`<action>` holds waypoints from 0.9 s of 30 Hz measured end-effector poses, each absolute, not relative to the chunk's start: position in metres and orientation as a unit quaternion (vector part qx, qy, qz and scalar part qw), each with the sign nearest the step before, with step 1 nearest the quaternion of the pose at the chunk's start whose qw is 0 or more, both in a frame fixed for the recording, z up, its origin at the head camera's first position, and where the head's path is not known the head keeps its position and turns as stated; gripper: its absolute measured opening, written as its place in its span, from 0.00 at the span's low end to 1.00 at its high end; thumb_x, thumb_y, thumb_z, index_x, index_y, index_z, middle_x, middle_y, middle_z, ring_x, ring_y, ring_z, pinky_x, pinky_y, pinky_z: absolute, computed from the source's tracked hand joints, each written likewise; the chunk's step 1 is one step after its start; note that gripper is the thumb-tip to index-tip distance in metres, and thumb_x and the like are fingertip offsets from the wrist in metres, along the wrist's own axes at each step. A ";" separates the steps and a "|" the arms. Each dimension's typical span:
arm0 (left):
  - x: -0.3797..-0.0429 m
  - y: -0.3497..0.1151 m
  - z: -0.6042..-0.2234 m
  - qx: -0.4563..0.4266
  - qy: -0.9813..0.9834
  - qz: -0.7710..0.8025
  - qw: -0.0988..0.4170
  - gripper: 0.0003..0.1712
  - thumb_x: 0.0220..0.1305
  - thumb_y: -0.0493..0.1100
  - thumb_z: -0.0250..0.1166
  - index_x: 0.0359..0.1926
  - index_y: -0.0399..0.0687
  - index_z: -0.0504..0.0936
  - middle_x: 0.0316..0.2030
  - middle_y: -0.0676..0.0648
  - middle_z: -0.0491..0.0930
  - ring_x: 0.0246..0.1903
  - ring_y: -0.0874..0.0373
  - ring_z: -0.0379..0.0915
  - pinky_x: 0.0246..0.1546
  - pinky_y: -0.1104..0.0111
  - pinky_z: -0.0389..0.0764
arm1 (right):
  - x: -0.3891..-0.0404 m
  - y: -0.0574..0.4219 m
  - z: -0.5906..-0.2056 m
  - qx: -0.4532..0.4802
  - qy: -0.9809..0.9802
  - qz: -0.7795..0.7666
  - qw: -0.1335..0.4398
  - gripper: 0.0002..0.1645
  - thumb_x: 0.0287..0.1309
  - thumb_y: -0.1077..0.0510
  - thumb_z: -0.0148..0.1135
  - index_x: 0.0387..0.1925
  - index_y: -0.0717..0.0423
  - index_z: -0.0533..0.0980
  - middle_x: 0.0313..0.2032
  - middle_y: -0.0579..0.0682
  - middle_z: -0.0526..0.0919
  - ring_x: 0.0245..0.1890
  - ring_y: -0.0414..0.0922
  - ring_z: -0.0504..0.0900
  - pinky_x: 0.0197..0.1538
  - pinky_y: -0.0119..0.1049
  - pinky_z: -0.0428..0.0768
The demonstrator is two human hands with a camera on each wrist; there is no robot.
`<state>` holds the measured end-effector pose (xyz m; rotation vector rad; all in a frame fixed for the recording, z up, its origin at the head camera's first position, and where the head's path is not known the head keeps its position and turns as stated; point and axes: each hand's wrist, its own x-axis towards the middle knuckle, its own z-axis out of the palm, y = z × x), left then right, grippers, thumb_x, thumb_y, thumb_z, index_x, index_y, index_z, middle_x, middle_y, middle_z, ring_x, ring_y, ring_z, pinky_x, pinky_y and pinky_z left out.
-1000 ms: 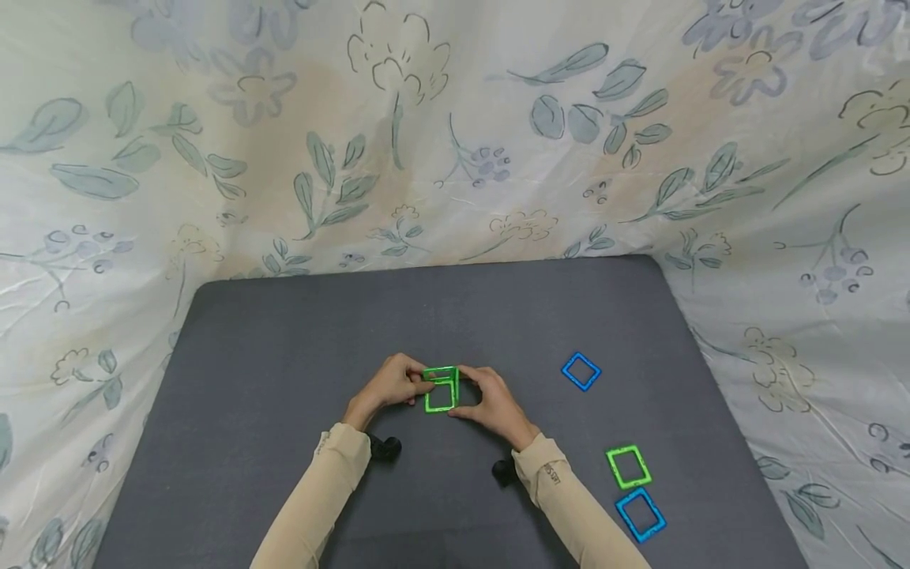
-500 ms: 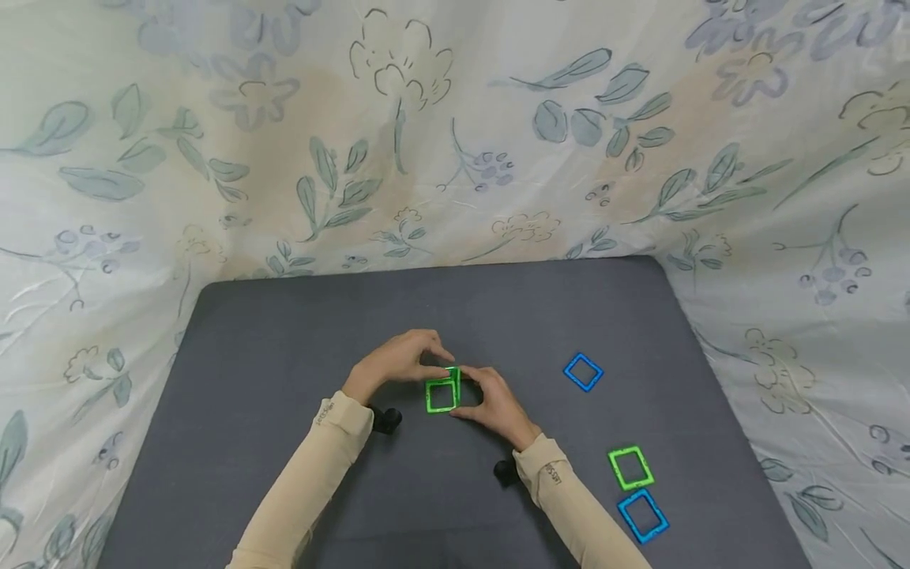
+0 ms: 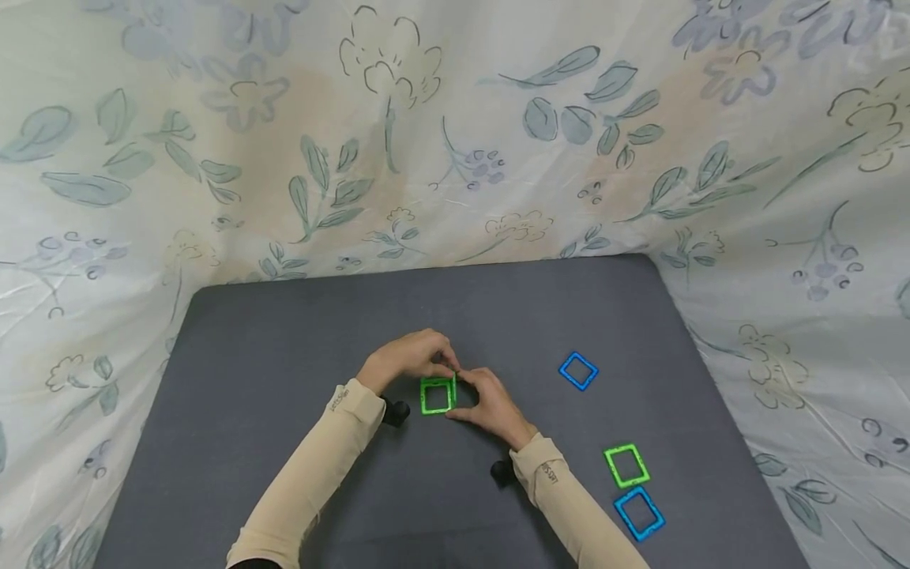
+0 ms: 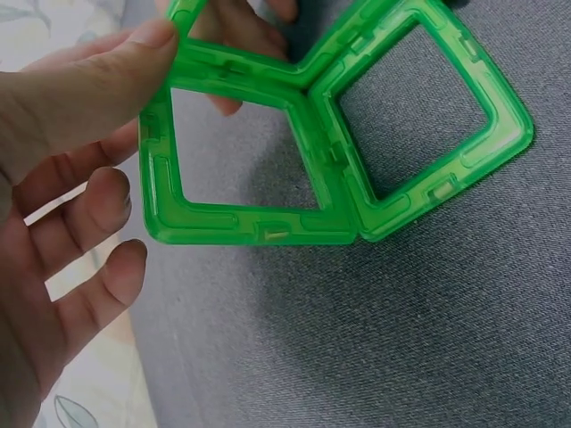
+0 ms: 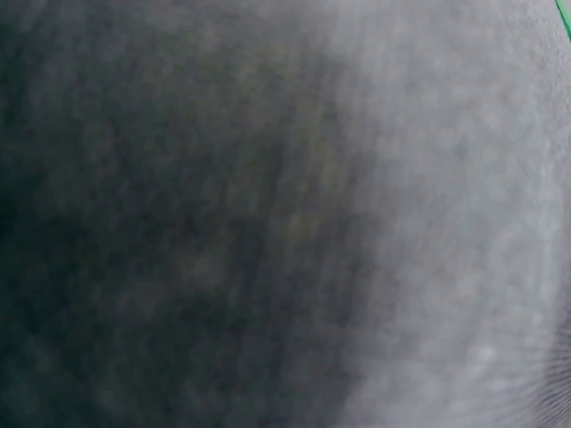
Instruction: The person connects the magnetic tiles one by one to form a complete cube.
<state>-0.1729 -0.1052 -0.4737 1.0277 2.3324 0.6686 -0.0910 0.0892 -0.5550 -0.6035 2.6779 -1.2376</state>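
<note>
Three green square magnetic tiles are joined at the middle of the table. One, the flat tile (image 4: 451,189), lies on the table. A back tile (image 4: 259,225) stands upright along its far edge, and a side tile (image 4: 343,45) stands at its right edge, partly cut off in the left wrist view. My left hand (image 3: 412,356) pinches the back tile near the corner where both upright tiles meet. My right hand (image 3: 490,403) grips the side tile between thumb and forefinger. The right wrist view is mostly dark blur, with a green sliver (image 5: 564,16) at the top corner.
A small blue square tile (image 3: 579,371) lies to the right. Nearer the front right, a loose green tile (image 3: 627,465) lies almost against another blue tile (image 3: 639,514). The grey table (image 3: 284,332) borders a floral curtain (image 3: 441,213) at the back.
My left hand has shifted from the left side of the green tiles to the far side, up to the corner between the upright ones. The right hand has held its place.
</note>
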 end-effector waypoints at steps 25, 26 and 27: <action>-0.161 -0.132 -0.483 0.345 0.876 0.278 0.191 0.06 0.67 0.42 0.68 0.32 0.50 0.89 0.23 0.55 0.79 0.21 0.66 0.67 0.25 0.74 0.69 | -0.075 0.144 -0.523 -0.218 0.900 -0.376 0.007 0.45 0.43 0.52 0.84 0.65 0.57 0.78 0.57 0.55 0.83 0.59 0.55 0.78 0.60 0.55 0.77; -0.159 -0.134 -0.484 0.340 0.878 0.283 0.185 0.06 0.67 0.42 0.68 0.32 0.51 0.89 0.23 0.55 0.79 0.21 0.67 0.67 0.26 0.74 0.69 | -0.073 0.149 -0.521 -0.217 0.901 -0.376 0.001 0.44 0.43 0.53 0.85 0.64 0.57 0.78 0.57 0.55 0.83 0.58 0.55 0.78 0.60 0.55 0.78; -0.156 -0.135 -0.485 0.334 0.879 0.289 0.179 0.06 0.67 0.42 0.68 0.32 0.51 0.89 0.23 0.55 0.79 0.21 0.66 0.67 0.26 0.74 0.69 | -0.072 0.152 -0.520 -0.213 0.903 -0.374 -0.003 0.45 0.43 0.52 0.85 0.64 0.57 0.78 0.57 0.55 0.83 0.58 0.55 0.78 0.60 0.55 0.78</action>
